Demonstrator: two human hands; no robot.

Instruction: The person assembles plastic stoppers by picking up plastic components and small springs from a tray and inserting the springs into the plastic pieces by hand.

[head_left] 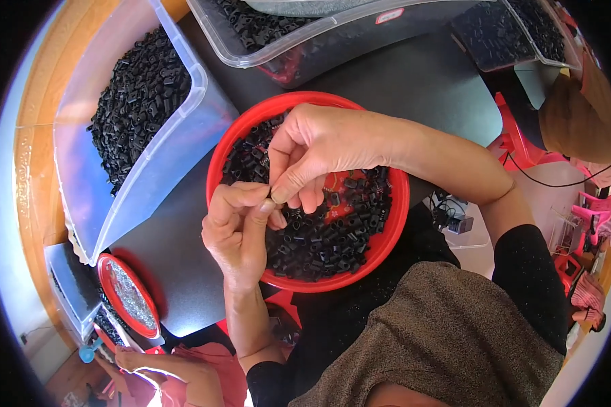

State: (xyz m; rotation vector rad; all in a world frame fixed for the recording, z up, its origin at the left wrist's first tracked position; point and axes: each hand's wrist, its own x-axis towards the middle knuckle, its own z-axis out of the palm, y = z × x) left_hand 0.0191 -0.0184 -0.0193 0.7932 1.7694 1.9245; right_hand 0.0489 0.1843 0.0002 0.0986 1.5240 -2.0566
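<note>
A round red basin [384, 254] sits in front of me, holding many small black plastic parts [319, 254] and a few tiny metal springs. Above it my two hands meet, fingertips against fingertips. My left hand [236, 230] is closed, thumb and forefinger pinched together. From the right reaches my right hand [305, 152], its thumb and forefinger pinched at the same spot. Whatever lies between the fingertips is too small and too covered to make out.
Left stands a clear bin [200, 91] of black parts. Another clear bin [251, 60] is at the back, with a smaller box [502, 41] at its right. A red dish [153, 319] of small shiny pieces lies lower left, near another person's arm [163, 366]. All rest around a dark table [421, 88].
</note>
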